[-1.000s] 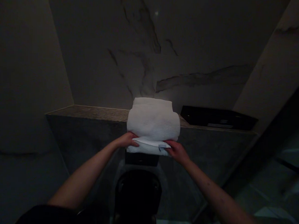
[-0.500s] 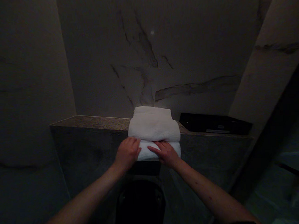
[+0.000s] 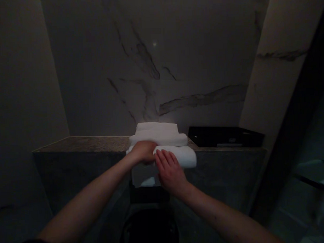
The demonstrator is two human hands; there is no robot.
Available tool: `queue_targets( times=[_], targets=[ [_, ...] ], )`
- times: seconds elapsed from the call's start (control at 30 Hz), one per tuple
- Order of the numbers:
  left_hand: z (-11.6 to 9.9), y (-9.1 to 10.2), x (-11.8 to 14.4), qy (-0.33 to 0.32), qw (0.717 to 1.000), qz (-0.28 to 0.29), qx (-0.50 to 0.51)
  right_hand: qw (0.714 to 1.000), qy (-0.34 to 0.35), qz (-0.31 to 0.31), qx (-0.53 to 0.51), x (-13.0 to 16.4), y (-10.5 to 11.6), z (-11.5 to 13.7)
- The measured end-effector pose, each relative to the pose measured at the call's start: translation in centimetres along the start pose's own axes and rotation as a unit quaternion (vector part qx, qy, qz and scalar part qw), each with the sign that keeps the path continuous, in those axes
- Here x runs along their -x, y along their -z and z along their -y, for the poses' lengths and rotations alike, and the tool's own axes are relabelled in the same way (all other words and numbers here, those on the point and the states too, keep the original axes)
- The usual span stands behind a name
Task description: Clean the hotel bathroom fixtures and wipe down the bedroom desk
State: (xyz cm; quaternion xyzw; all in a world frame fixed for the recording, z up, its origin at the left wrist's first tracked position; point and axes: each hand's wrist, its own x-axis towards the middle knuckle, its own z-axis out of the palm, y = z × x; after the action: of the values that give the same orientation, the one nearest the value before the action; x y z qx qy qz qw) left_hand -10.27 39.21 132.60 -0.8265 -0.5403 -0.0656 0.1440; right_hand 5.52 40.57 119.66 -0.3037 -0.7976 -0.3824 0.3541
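Observation:
A rolled white towel (image 3: 183, 157) lies at the front edge of the stone ledge. Behind it are more folded white towels (image 3: 158, 132), stacked against the wall. My left hand (image 3: 145, 151) is closed at the left end of the rolled towel, its fingertips partly hidden in the fabric. My right hand (image 3: 171, 172) lies on the front of the same roll, fingers stretched out side by side. Below the hands, a greyish panel (image 3: 139, 173) with a pale bright patch shows; what it is I cannot make out.
A flat black tray (image 3: 226, 136) stands on the ledge (image 3: 93, 143) at the right. At the bottom is a dark rounded shape like a toilet lid (image 3: 150, 231). Marbled walls (image 3: 202, 56) enclose the ledge, with a dark upright edge (image 3: 292, 131) on the right.
The front towel has shifted rightward relative to the stack, uncovering the greyish panel. My left hand has moved inward, and my right hand has turned fingers-up over the roll. The view has shifted slightly.

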Motion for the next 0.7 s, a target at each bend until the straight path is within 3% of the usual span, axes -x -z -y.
queue_targets(
  times=[0.07,0.1,0.13,0.17,0.23,0.3,0.4,0.53,0.6,0.67,0.7],
  targets=[
    [0.3,2.7,-1.5,0.019,0.993,0.116,0.002,1.000,-0.015,0.007,0.016,-1.6,-0.7,-0.2],
    [0.4,3.4,-1.9,0.031,0.991,0.128,0.000,0.999,-0.025,0.018,0.021,-2.9,-0.7,-0.8],
    [0.5,3.6,-2.1,0.041,0.995,0.094,-0.008,0.999,-0.034,0.031,0.025,-4.4,-0.6,-1.5],
    [0.6,3.3,-1.9,0.046,0.998,0.025,-0.023,0.998,-0.039,0.045,0.026,-6.0,-0.2,-2.5],
    [0.8,1.3,-1.2,0.045,0.989,-0.124,-0.067,0.996,-0.035,0.083,0.022,-9.1,1.0,-4.6],
    [1.2,-1.3,-0.7,0.057,0.969,-0.215,-0.105,0.990,-0.018,0.137,0.012,-11.6,2.0,-6.3],
    [2.4,-3.1,-1.7,0.079,0.957,-0.248,-0.125,0.982,-0.009,0.187,0.016,-13.5,2.0,-7.1],
    [3.8,-0.5,-5.2,0.062,0.973,-0.206,-0.084,0.991,-0.063,0.090,0.082,-13.5,-0.3,-5.6],
    [3.8,0.4,-6.0,0.058,0.976,-0.201,-0.052,0.990,-0.075,0.088,0.085,-13.6,-1.0,-5.5],
    [2.9,-0.7,-5.6,0.064,0.958,-0.277,0.020,0.987,-0.068,0.130,0.067,-14.2,-1.0,-6.2],
    [2.1,-2.0,-5.1,0.068,0.934,-0.339,0.089,0.984,-0.062,0.155,0.059,-14.8,-0.9,-6.8]
  ],
)
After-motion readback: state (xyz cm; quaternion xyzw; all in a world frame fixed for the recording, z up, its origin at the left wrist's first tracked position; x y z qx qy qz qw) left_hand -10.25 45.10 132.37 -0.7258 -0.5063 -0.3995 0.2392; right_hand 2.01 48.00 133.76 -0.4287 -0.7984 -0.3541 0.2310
